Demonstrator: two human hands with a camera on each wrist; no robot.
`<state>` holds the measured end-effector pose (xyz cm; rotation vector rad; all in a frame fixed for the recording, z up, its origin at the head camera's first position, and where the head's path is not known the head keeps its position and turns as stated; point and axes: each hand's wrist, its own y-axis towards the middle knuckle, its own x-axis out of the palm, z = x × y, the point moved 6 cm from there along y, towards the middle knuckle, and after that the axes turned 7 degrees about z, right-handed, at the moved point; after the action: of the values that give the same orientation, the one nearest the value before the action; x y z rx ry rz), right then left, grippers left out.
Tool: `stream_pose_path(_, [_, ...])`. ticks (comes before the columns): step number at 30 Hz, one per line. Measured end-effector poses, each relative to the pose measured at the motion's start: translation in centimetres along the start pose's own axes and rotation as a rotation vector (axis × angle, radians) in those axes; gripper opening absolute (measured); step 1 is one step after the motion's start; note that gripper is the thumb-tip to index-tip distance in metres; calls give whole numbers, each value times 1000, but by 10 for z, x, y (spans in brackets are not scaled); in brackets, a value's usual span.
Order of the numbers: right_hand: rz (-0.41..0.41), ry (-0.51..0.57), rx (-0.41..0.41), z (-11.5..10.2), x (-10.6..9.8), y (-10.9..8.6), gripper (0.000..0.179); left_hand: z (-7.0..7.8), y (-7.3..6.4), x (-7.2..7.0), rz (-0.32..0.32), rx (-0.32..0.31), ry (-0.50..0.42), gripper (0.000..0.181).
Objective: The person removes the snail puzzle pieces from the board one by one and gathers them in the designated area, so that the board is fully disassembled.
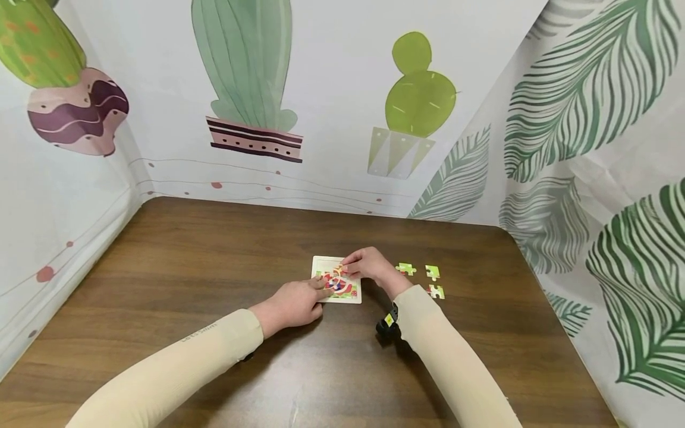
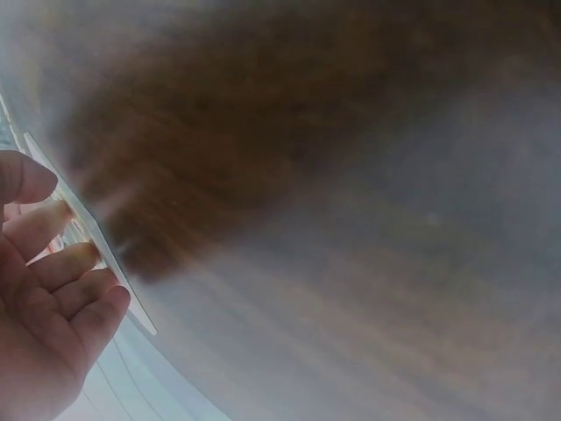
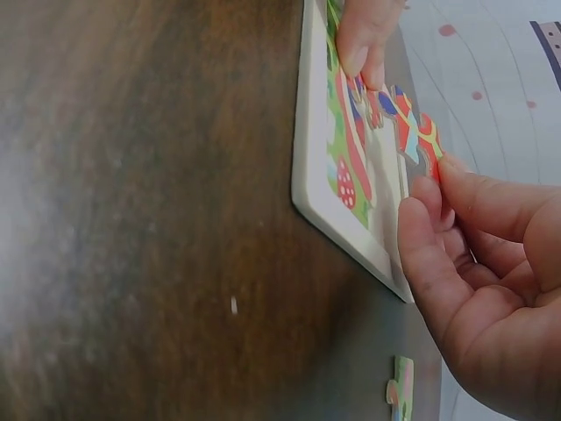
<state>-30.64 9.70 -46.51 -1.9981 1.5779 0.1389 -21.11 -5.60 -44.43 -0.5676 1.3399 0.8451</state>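
Note:
A small white-framed jigsaw board (image 1: pixel 350 299) lies on the table, partly filled with red, green and blue pieces. My right hand (image 1: pixel 371 265) pinches a red, blue and yellow puzzle piece (image 3: pixel 410 132) between thumb and fingertips. That piece stands tilted close over the board, above its bare part in the right wrist view. From the left, my left hand (image 1: pixel 297 302) rests its extended fingers on the board and the fitted pieces. In the left wrist view, its fingers (image 2: pixel 88 294) lie along the frame's edge.
Right of the board lie several loose puzzle pieces: a green one (image 1: pixel 407 268), another (image 1: pixel 432 272) farther right, and a red-and-green one (image 1: pixel 436 292) nearer me. A brown wooden table (image 1: pixel 214 249) extends to walls covered in cactus-and-leaf cloth (image 1: pixel 342 89). A black wrist device (image 1: pixel 386 324) hangs beneath my right sleeve.

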Motion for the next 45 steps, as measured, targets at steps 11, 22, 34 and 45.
stream_pose_path(11, [15,-30,-30,-2,-13,-5,21,-2,-1,0,-16,-15,-7,43])
stream_pose_path(22, [27,-57,-34,-2,-30,-9,22,-1,0,0,14,6,14,44])
stream_pose_path(34, [22,-97,-59,6,-54,-9,24,0,-1,-1,29,13,15,45])
stream_pose_path(45, [-5,-56,-64,6,-67,-17,27,-1,-3,-1,23,13,14,44])
